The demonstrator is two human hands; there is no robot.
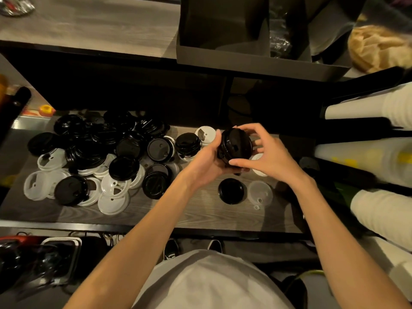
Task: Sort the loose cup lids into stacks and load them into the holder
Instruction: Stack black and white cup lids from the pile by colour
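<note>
Both hands meet just right of centre over the grey wood-grain bench (200, 210). The left hand (207, 161) cups a short stack of black round plastic cup lids (235, 146) from underneath and at its nine o'clock side, fingers curled round the rim. The right hand (267, 157) closes on the same stack from three o'clock, thumb at six o'clock and fingers (249, 130) arched over twelve o'clock, pinching the edge as if squaring the lids together.

The big loose heap of black and translucent white lids (93, 159) lies well apart at nine o'clock from the hands. A smaller black stack (187, 142) and a white lid (206, 133) sit just beside the left hand. At six o'clock from the held stack, a single black lid (231, 190) rests flat on the bench, with a clear thin lid (260, 192) just beside it at its three o'clock. The dark box-shaped holder (256, 61) stands on the upper shelf at twelve o'clock.

These lids look very light, thin and springy: stiff enough at the rim, flimsy across the top. A nested stack probably slides apart sideways if held loosely, so the sensible hold is around the rims from opposite sides, squeezing gently so nothing buckles. The glossy black surface may be slippery. Sorting seems far from done, judging by the heap.
</note>
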